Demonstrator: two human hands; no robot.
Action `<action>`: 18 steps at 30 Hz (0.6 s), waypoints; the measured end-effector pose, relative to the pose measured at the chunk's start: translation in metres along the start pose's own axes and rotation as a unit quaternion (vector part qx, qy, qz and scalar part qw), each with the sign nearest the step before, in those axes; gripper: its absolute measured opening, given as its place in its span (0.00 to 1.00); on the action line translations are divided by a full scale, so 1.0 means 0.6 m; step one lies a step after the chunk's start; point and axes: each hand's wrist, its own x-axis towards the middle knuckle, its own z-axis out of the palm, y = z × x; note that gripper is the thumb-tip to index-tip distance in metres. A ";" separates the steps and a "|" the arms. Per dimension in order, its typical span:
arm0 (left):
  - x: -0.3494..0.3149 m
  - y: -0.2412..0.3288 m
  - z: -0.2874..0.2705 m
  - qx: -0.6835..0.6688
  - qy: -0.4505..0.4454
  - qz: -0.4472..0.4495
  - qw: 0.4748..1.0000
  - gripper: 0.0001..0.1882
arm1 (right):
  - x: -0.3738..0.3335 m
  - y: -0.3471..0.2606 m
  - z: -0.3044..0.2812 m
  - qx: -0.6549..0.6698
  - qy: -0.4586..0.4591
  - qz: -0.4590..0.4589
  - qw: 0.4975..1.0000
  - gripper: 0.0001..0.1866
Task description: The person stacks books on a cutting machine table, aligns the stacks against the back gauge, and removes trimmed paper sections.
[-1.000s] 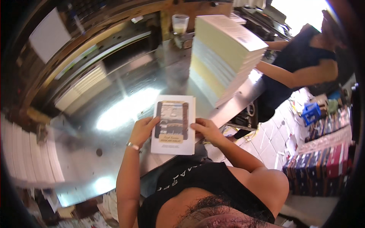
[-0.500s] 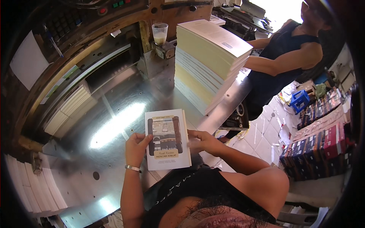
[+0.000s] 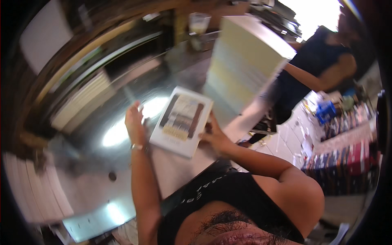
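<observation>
A white paperback book (image 3: 168, 148) with a dark-framed picture on its cover lies tilted over the metal table, cover up. My right hand (image 3: 215, 136) grips it along the right edge, the fingers partly hidden behind it. To the left of the book, and apart from it, my left hand (image 3: 134, 122) is raised with nothing in it. Its fingers look loosely open, though motion smears them. A bracelet circles that wrist. Beyond the book stands a tall stack of cream and white paper blocks (image 3: 241, 61).
Beneath the machine's bar at left sits a row of paper blocks (image 3: 83, 102). A glass (image 3: 199, 23) stands at the back ledge. Another person (image 3: 316, 61) is behind the tall stack. Bundled books (image 3: 343, 163) and a blue plastic stool (image 3: 326, 111) are on the floor at right.
My left hand has let go of the book and moved up and left. The book, in my right hand, has moved farther away and turned clockwise. The whole view has shifted and blurred.
</observation>
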 end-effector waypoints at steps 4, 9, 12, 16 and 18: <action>0.055 -0.007 -0.050 -0.104 0.173 0.051 0.978 0.29 | 0.087 -0.035 0.056 0.062 0.038 0.003 0.997 0.55; 0.051 0.019 -0.069 -0.132 0.200 0.029 0.970 0.30 | 0.255 -0.071 0.163 0.065 0.092 0.018 0.993 0.50; 0.053 0.020 -0.079 -0.120 0.210 0.022 0.970 0.34 | 0.359 -0.086 0.234 0.096 0.104 0.017 0.990 0.55; 0.057 0.019 -0.073 -0.143 0.201 0.001 0.969 0.32 | 0.496 -0.106 0.284 0.088 0.092 0.029 0.991 0.56; 0.054 0.029 -0.085 -0.146 0.204 -0.001 0.968 0.33 | 0.507 -0.134 0.345 0.114 0.097 0.022 0.988 0.56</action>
